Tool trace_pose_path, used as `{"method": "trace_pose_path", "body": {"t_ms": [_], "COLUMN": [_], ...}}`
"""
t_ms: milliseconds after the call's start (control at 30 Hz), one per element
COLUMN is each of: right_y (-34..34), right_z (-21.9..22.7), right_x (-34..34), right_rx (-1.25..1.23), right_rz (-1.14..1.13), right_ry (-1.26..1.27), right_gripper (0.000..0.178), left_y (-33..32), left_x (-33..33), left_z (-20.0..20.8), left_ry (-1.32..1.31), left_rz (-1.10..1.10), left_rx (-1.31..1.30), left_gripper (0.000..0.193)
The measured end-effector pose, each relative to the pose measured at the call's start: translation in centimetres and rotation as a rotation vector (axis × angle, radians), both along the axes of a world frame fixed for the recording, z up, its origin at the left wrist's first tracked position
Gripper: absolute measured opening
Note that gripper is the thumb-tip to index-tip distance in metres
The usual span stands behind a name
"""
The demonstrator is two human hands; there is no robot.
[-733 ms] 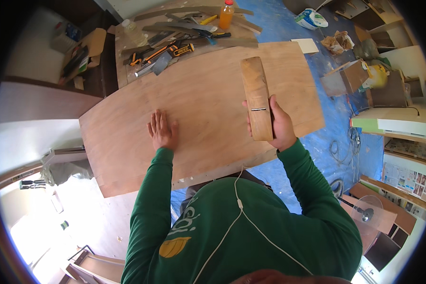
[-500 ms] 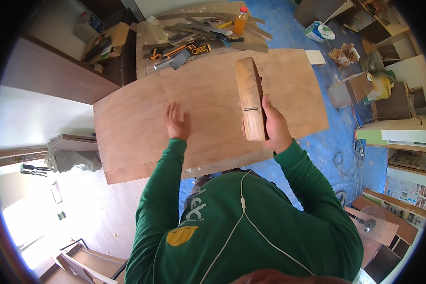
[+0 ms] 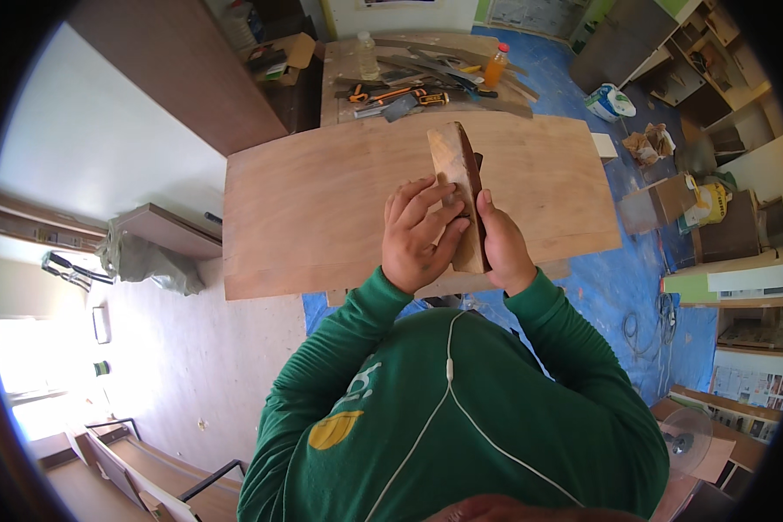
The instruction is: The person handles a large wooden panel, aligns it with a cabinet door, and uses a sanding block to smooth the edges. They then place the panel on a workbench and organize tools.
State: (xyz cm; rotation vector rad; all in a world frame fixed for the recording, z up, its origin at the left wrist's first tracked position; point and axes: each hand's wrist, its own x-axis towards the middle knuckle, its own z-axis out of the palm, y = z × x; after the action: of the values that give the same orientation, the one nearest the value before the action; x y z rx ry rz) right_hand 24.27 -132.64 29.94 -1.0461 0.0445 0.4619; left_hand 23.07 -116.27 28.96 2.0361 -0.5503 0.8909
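Observation:
A wooden hand plane (image 3: 451, 152) is held up over the near side of a large plywood panel (image 3: 313, 209), its sole facing left and partly toward me. My right hand (image 3: 506, 245) grips the plane's right side, thumb pointing up along it. My left hand (image 3: 422, 230) lies with spread fingers against the sole, fingertips around the mouth slot, which they mostly cover. The plane's blade cannot be made out behind those fingers. The panel's surface is bare, smooth, light brown wood.
Behind the panel, a worktable holds saws and hand tools (image 3: 400, 103), dark strips, a clear bottle (image 3: 367, 56) and an orange bottle (image 3: 496, 66). Blue sheeting (image 3: 583, 291) covers the floor at right, with boxes and a white bucket (image 3: 610, 103). A plastic-draped board (image 3: 152, 252) stands left.
My left hand has moved right from above the panel onto the plane's sole. The plane has turned so its sole faces more to the left. The whole view has shifted somewhat.

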Motion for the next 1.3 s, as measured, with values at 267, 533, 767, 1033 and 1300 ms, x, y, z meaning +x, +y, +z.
{"method": "trace_pose_path", "body": {"t_ms": [267, 533, 767, 1033, 1300], "right_y": [4.5, 8.0, 9.2, 7.6, 3.5], "right_z": [-0.6, 0.4, 1.1, -2.4, -8.9], "right_x": [-3.5, -6.1, -7.2, -5.9, -6.5], "right_rx": [-0.089, -0.151, -0.185, -0.216, -0.367], "right_rz": [0.018, 0.041, 0.122, 0.132, 0.047], "right_ry": [0.003, -0.037, 0.040, 0.152, 0.356], "right_gripper": [0.058, 0.059, 0.062, 0.067, 0.059], "left_y": [3.9, 6.6, 11.3, 24.1, 25.4], "left_x": [-4.7, -7.6, -12.5, -28.6, -44.2], "left_z": [-0.3, -0.3, -1.8, -21.1, -33.5], "left_ry": [-0.052, -0.046, 0.098, 1.206, 2.065], "left_rz": [0.108, 0.125, 0.217, 0.395, 0.217], "left_rx": [-0.002, -0.060, -0.266, 0.361, 0.090], "left_gripper": [0.017, 0.013, 0.007, 0.011, 0.048]}}
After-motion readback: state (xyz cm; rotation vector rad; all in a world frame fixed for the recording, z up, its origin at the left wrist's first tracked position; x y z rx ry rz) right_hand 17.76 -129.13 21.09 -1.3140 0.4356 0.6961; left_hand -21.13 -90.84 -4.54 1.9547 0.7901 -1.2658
